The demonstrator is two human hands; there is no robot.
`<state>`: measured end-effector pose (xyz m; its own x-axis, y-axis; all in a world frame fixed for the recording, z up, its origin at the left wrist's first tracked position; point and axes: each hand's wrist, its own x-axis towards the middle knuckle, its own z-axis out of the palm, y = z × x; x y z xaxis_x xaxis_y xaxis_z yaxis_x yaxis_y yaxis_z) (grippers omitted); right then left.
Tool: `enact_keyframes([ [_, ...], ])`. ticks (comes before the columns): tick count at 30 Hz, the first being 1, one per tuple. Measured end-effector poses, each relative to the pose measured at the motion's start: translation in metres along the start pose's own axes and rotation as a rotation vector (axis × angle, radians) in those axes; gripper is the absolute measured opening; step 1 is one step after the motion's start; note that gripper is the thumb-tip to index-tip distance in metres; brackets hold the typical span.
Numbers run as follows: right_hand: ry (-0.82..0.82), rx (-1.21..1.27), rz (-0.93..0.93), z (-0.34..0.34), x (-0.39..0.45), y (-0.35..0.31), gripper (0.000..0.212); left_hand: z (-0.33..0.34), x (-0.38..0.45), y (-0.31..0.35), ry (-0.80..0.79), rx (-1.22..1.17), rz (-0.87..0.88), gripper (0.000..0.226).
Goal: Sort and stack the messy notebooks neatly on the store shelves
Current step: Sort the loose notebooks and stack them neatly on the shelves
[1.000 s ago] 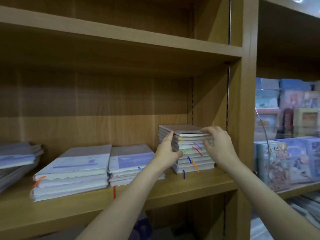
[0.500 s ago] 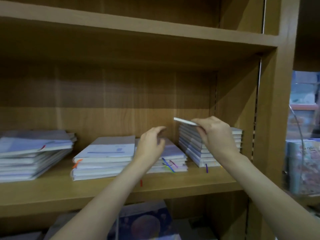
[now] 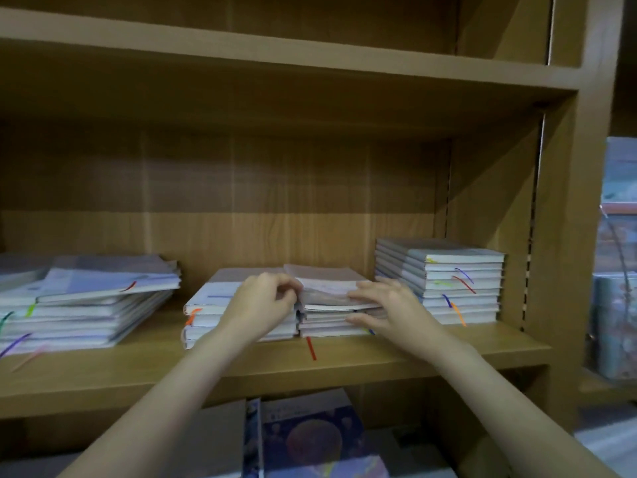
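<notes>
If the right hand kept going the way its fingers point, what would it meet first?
The right hand points left and slightly inward, already touching the top notebook of the middle stack. Beyond that, probably the left hand at the opposite edge; depth is uncertain.

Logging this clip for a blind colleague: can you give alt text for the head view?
Both hands hold the top notebook on the middle stack of a wooden shelf. A neat stack stands to its right, messier ones to the left.

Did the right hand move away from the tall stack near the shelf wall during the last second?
Yes. The right hand moved left from the tall stack to the shorter middle stack.
</notes>
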<state>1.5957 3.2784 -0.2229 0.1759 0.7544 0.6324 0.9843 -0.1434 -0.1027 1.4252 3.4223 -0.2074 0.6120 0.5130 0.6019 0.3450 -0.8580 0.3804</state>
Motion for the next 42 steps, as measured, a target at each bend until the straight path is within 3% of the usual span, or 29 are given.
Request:
enact_keyframes([
  [5,0.042,0.28,0.322,-0.004,-0.005,0.017,0.042,-0.004,0.003,0.001,-0.166,0.055,0.047,0.03],
  [11,0.104,0.261,0.478,0.003,0.002,0.013,0.049,-0.012,0.014,0.004,-0.318,0.044,0.016,0.035],
  [17,0.098,0.275,0.46,0.003,0.001,0.008,0.049,-0.014,0.015,0.0,-0.311,0.018,0.0,0.03],
  [22,0.133,0.416,0.469,0.004,-0.005,0.011,0.042,-0.007,0.011,-0.004,-0.277,0.22,0.076,0.035],
  [29,0.396,0.679,0.6,0.003,0.007,-0.002,0.015,0.007,0.006,0.002,-0.098,0.226,0.098,0.045],
  [36,0.417,1.194,0.663,-0.01,0.018,-0.009,0.02,0.008,0.005,-0.002,-0.078,0.085,0.057,0.049],
  [38,0.417,1.348,0.713,-0.014,0.018,-0.006,0.032,0.009,0.005,-0.003,-0.049,0.051,0.045,0.042],
  [40,0.346,1.433,0.769,-0.012,0.019,-0.004,0.05,0.011,0.004,-0.001,-0.008,0.034,0.029,0.037],
  [42,0.234,1.397,0.807,-0.007,0.019,-0.012,0.049,0.012,0.001,0.003,0.003,0.112,0.039,0.036],
])
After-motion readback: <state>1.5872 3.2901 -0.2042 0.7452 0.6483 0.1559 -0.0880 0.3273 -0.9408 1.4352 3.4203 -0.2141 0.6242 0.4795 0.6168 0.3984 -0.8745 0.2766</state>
